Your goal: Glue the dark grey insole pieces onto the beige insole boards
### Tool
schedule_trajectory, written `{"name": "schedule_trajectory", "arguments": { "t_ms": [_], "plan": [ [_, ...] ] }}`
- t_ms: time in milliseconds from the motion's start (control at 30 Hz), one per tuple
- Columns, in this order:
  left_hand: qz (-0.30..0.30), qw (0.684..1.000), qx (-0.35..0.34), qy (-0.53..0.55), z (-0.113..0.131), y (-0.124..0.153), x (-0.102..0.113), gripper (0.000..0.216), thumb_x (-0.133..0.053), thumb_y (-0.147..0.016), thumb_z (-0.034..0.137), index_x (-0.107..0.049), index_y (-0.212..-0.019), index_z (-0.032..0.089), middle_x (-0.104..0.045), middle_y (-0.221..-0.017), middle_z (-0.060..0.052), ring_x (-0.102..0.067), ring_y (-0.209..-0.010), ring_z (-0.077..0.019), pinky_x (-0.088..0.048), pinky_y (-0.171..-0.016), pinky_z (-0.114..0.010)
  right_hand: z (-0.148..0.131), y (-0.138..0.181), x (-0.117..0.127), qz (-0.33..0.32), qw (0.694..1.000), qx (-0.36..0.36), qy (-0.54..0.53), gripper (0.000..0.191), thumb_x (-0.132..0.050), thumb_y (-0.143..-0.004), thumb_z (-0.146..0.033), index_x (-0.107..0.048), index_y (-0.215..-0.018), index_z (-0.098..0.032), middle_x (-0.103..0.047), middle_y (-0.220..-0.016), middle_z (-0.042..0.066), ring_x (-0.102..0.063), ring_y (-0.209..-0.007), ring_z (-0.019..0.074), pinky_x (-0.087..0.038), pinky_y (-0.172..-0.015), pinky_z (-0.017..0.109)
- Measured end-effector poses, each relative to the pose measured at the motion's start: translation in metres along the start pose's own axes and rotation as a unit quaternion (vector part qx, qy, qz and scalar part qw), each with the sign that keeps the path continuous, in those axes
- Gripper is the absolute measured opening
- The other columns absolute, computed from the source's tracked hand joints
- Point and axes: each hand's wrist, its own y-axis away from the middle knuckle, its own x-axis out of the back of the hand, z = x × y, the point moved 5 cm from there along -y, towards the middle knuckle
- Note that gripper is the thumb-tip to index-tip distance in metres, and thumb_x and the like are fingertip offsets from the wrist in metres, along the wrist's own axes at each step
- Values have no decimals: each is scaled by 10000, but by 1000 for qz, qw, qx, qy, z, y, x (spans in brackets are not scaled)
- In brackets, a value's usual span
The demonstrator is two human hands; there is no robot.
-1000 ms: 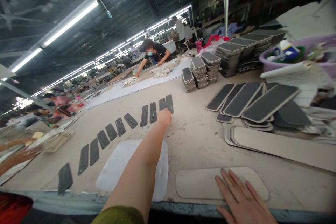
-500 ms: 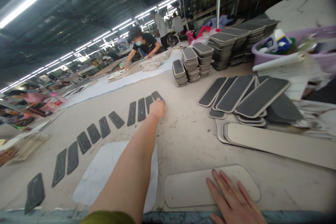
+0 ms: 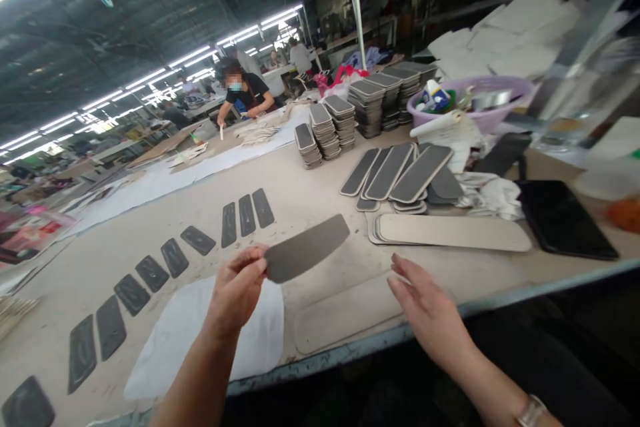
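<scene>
Dark-grey, flat, rounded-corner panel [image 3: 307, 250]: raised over the beige-topped table [image 3: 315, 190], one short end pinched in the left hand [image 3: 237, 287]. Judged light, thin, fairly stiff; best held by end or edges. Long axis runs from the pinch rightward and slightly away, free end towards the long pale strips [image 3: 450, 232]. Below right of the grip: pale-beige rounded panel [image 3: 340, 317]; right hand [image 3: 425, 303] loosely open at its far end, contact unclear.
</scene>
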Motion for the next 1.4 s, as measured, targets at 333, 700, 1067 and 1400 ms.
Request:
{"name": "schedule_trajectory", "arguments": {
  "t_ms": [333,700,1067,1400],
  "plan": [
    [-61,974,133,171,-30,85,5,114,-664,-677,229,-627,-707,126,-536,-676,-9,-483,-583,-85,-400,-552,-206,15,-3,8,-79,975,-167,-127,413,-540,-757,-503,-668,-940,-156,-659,-744,37,-617,-662,152,-514,-639,257],
    [-57,975,209,-53,-91,81,7,301,-695,-619,396,-575,-643,121,-463,-501,43,-376,-455,-53,-251,-443,-175,24,-10,24,-57,979,-111,159,371,-567,-768,-304,-596,-1107,-157,-645,-703,11,-595,-713,183,-416,-704,292],
    [-65,932,140,-328,-112,75,11,347,-575,-693,487,-623,-631,148,-545,-513,11,-466,-475,-109,-293,-449,-210,30,-12,17,-79,943,-92,311,324,-506,-825,-330,-589,-1087,-159,-674,-863,67,-618,-829,231,-427,-744,314],
    [-85,879,146,-446,-105,75,5,298,-566,-726,435,-636,-627,163,-581,-542,-9,-523,-544,-126,-312,-502,-225,34,-14,14,-127,907,-99,389,381,-452,-831,-390,-576,-1110,-162,-673,-936,69,-617,-879,245,-437,-745,326]
  ]
}}
